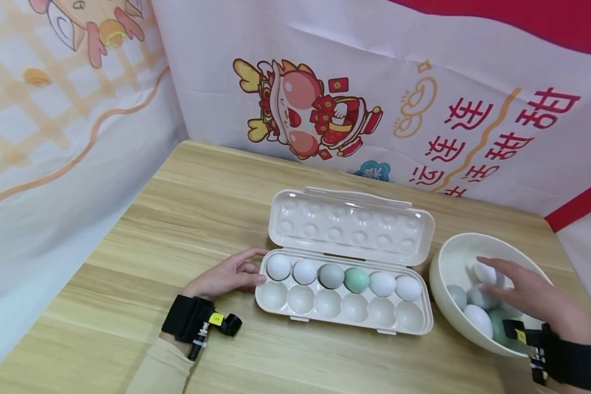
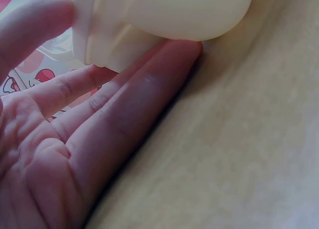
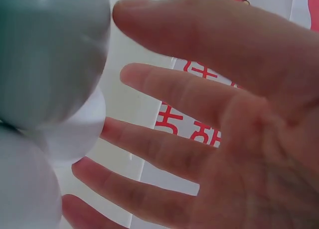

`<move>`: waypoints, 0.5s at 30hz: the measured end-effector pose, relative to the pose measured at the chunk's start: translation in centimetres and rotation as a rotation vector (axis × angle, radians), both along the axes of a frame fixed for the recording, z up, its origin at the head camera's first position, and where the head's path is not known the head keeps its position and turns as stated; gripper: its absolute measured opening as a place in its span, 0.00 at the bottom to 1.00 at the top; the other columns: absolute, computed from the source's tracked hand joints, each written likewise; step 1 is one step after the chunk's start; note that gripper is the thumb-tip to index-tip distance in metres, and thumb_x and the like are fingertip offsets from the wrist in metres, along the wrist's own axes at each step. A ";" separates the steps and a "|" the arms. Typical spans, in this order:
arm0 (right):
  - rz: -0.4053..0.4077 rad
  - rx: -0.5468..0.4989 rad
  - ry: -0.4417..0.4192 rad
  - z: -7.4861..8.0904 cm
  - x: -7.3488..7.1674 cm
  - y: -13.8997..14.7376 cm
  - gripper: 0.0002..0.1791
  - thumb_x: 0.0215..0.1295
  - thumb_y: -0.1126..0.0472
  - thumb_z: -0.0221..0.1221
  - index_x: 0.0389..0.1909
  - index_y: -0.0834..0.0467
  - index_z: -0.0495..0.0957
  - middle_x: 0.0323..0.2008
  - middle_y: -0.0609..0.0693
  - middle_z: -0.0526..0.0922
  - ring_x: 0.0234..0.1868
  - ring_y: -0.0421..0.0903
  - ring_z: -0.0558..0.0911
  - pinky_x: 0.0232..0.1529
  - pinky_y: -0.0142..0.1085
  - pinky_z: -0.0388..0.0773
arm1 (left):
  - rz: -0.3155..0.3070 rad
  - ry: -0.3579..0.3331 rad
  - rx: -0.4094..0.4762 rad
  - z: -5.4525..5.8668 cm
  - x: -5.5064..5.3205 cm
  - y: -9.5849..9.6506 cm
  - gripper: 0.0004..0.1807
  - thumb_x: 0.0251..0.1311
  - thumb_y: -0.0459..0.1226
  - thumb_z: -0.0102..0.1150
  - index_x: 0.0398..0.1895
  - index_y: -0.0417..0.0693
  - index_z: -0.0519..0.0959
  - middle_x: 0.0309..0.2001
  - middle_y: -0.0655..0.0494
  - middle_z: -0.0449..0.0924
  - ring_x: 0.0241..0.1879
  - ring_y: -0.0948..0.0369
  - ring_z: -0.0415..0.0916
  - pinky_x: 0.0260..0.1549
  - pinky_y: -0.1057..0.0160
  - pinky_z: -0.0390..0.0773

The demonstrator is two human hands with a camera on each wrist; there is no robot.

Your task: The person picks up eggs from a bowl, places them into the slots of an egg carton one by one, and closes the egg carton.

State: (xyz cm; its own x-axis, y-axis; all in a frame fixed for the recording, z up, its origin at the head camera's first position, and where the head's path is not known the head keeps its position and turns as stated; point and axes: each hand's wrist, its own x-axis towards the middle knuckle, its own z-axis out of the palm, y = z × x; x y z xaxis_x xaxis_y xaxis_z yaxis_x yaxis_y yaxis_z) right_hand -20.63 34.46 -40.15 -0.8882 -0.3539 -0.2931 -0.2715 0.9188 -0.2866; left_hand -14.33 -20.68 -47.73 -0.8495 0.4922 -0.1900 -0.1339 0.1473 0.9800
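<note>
A cream egg box (image 1: 342, 323) lies with its lid tilted back, and white, grey and green eggs stand along its back row. My left hand (image 1: 231, 273) grips the box's left end. In the left wrist view, the thumb is at the rim and fingers (image 2: 134, 104) reach under a rounded cup. To the right, a cream bowl (image 1: 455, 251) holds white, grey and green eggs. My right hand (image 1: 532, 290) is inside the bowl's rim with fingers spread over the eggs. In the right wrist view, its fingertips are right beside a grey-green egg (image 3: 50, 54) and white eggs (image 3: 25, 184).
The wooden table (image 1: 177, 219) ends at a printed cloth (image 1: 202, 109) behind and another cloth (image 1: 79, 180) on the left. The raised egg box lid (image 1: 349, 224) stands between the box and the back cloth. Each wrist wears a black strap with a small camera.
</note>
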 end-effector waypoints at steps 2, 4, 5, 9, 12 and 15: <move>0.015 -0.001 0.017 -0.2 0.0 -0.1 0.39 0.54 0.49 0.63 0.60 0.69 0.62 0.55 0.78 0.65 0.52 0.71 0.64 0.48 0.69 0.63 | 0.003 -0.011 -0.006 0.0 0.1 0.0 0.31 0.59 0.38 0.58 0.65 0.47 0.59 0.47 0.35 0.77 0.45 0.51 0.77 0.47 0.57 0.77; 0.034 0.001 0.029 -0.4 -0.1 -0.1 0.37 0.55 0.51 0.63 0.59 0.70 0.63 0.54 0.78 0.66 0.51 0.71 0.65 0.47 0.68 0.65 | 0.006 -0.015 -0.008 0.0 0.2 0.0 0.31 0.59 0.38 0.58 0.65 0.48 0.59 0.47 0.35 0.77 0.46 0.51 0.77 0.48 0.56 0.77; 0.039 0.002 0.027 -0.4 -0.1 -0.2 0.36 0.55 0.52 0.62 0.58 0.71 0.63 0.53 0.78 0.66 0.50 0.71 0.66 0.47 0.68 0.65 | 0.009 -0.021 -0.007 0.0 0.3 0.0 0.31 0.59 0.38 0.58 0.65 0.49 0.59 0.48 0.36 0.77 0.46 0.51 0.77 0.48 0.56 0.77; 0.059 0.020 0.009 -0.5 -0.6 -0.5 0.33 0.58 0.55 0.60 0.57 0.73 0.64 0.51 0.79 0.68 0.48 0.70 0.68 0.46 0.67 0.67 | 0.011 -0.015 -0.003 0.0 0.3 0.0 0.31 0.59 0.38 0.58 0.64 0.47 0.59 0.47 0.36 0.77 0.46 0.51 0.76 0.48 0.56 0.77; 0.075 0.031 0.010 -0.6 -0.9 -0.8 0.31 0.58 0.56 0.60 0.55 0.75 0.65 0.49 0.79 0.70 0.47 0.69 0.69 0.46 0.66 0.68 | 0.006 0.000 -0.007 -0.1 0.2 0.0 0.31 0.59 0.38 0.58 0.64 0.46 0.59 0.46 0.36 0.78 0.44 0.52 0.77 0.46 0.58 0.77; 0.106 0.035 0.025 -0.8 -1.3 -1.0 0.29 0.57 0.59 0.60 0.54 0.75 0.66 0.47 0.78 0.72 0.46 0.68 0.71 0.44 0.64 0.69 | -0.001 0.006 -0.005 -0.2 0.2 0.0 0.30 0.59 0.37 0.57 0.64 0.45 0.59 0.45 0.35 0.78 0.44 0.53 0.77 0.45 0.59 0.77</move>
State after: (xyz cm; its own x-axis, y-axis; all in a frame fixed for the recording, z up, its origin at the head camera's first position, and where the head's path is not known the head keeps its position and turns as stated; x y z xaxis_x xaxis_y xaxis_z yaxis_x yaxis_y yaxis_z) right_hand -21.89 33.41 -40.93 -0.8537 -0.4359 -0.2851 -0.3741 0.8940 -0.2467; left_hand -14.13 -20.66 -47.89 -0.8501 0.4922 -0.1875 -0.1281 0.1520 0.9800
